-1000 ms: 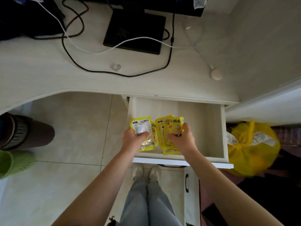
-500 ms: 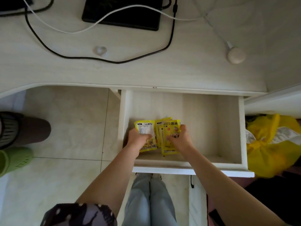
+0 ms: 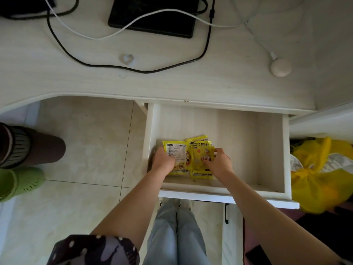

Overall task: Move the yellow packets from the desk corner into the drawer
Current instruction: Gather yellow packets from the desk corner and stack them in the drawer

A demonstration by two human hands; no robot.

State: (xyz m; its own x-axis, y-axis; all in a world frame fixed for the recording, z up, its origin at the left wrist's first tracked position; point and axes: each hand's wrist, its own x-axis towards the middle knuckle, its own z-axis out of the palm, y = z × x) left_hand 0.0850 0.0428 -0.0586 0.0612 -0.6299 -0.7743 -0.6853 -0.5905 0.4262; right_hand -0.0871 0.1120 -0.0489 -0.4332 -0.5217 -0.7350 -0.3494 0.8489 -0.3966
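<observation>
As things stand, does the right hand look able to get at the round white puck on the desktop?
Probably yes, once it lets go. The right hand is down in the open drawer on the yellow packets; the round white puck lies uncovered on the desk beyond, with bare desktop between.

Pale wood-grain surface [image 3: 57, 69] runs across the top, a black cable [image 3: 63, 48] and a white cable [image 3: 86, 35] looping over it beside a flat black slab [image 3: 152, 22]. A round white puck [image 3: 280, 66] sits far right. Below, glossy cream floor tiles [image 3: 86, 140]; a yellow bag [image 3: 321, 175] slumps at right.
</observation>
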